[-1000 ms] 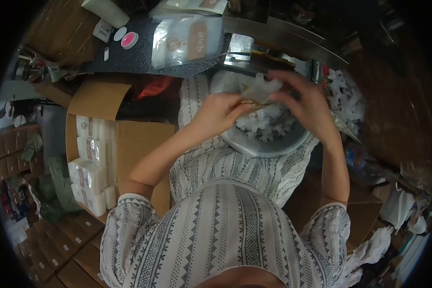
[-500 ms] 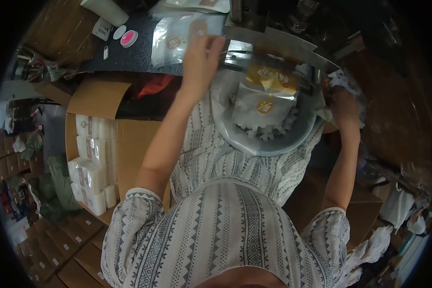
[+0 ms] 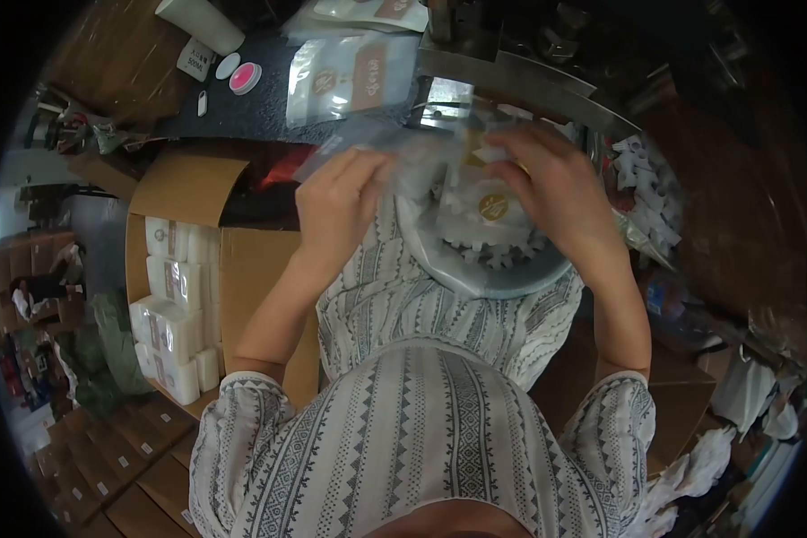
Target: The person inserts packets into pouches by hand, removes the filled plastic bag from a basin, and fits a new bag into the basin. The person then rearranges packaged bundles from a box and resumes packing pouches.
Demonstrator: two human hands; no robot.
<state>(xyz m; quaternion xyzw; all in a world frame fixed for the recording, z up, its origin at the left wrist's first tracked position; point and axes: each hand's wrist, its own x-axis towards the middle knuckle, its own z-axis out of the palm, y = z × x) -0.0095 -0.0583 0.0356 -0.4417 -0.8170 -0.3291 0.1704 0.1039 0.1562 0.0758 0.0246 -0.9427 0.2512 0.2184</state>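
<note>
Pinched in my left hand (image 3: 342, 202) is a clear plastic bag (image 3: 354, 136), blurred, stretching toward the middle. My right hand (image 3: 556, 184) is over the basin, its fingers closed around a small white piece (image 3: 490, 154) whose kind I cannot make out. Below it, a clear pouch with a gold round mark (image 3: 493, 208) lies in the grey basin (image 3: 489, 285) on my lap, partly covered by my right hand. White toothed pieces (image 3: 498, 255) show under that pouch.
A stack of printed pouches (image 3: 336, 81) lies on the dark table, near an open pink tin (image 3: 245, 78). At left stands a cardboard box (image 3: 264, 296) with white packs (image 3: 170, 327). White pieces (image 3: 641, 184) are heaped at right. A metal machine (image 3: 547, 76) stands ahead.
My left hand has come down from the pouch stack with a clear bag. My right hand has moved left from the heap of white pieces to over the basin, with a small white piece.
</note>
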